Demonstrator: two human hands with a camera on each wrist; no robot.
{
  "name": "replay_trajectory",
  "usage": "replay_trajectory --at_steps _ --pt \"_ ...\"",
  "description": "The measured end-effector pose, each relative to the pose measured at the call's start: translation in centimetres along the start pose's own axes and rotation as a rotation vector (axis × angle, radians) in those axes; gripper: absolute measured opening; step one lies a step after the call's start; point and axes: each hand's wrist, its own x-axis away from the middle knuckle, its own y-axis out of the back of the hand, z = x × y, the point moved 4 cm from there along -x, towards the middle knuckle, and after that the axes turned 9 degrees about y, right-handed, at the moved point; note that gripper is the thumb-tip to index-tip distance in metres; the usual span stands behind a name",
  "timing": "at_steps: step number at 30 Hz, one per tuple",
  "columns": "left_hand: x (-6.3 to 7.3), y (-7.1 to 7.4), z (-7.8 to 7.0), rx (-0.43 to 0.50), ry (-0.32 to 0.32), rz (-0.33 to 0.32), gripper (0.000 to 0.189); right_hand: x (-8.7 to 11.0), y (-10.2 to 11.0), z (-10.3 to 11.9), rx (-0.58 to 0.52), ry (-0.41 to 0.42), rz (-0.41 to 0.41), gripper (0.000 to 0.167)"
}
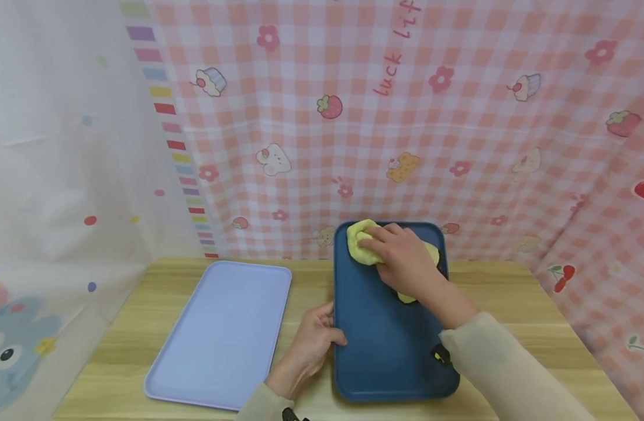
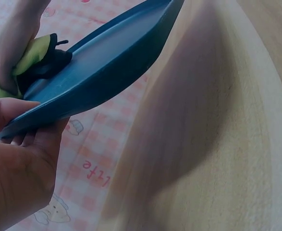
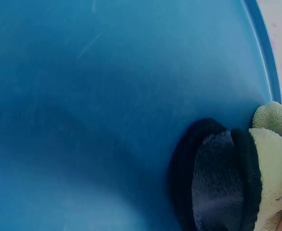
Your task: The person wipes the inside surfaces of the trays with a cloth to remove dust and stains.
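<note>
A dark blue rectangular tray is held up off the table, tilted, its shadow falling on the wood in the left wrist view. My left hand grips its left edge, thumb over the rim and fingers underneath. My right hand holds a bunched yellow cloth against the tray's upper left corner area. Dark edging and a dark grey side of the cloth show in the right wrist view, lying on the tray's surface.
A lavender tray lies flat on the wooden table, left of the blue one. Behind the table hangs a pink checked curtain with printed figures. A whitish printed sheet hangs at the left.
</note>
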Motion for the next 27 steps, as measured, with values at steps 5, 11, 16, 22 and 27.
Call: replay_trajectory --at_steps 5,11,16,22,27 --pt "0.1 0.1 -0.1 -0.006 -0.004 -0.004 0.088 -1.0 -0.4 0.8 -0.012 0.019 -0.032 0.043" --pt "-0.1 0.3 -0.2 -0.016 -0.015 -0.012 0.086 -1.5 -0.7 1.6 -0.001 0.038 -0.029 0.042" --pt "0.0 0.4 -0.3 -0.029 -0.018 -0.021 0.085 -1.4 -0.9 2.4 0.005 0.057 -0.012 0.043" --pt "0.0 0.4 -0.4 -0.027 -0.016 -0.031 0.084 -0.9 -1.5 3.1 0.01 0.074 0.021 0.046" --pt "0.0 0.5 -0.5 -0.028 -0.016 -0.048 0.083 -0.4 -1.7 3.7 0.001 0.091 0.035 0.048"
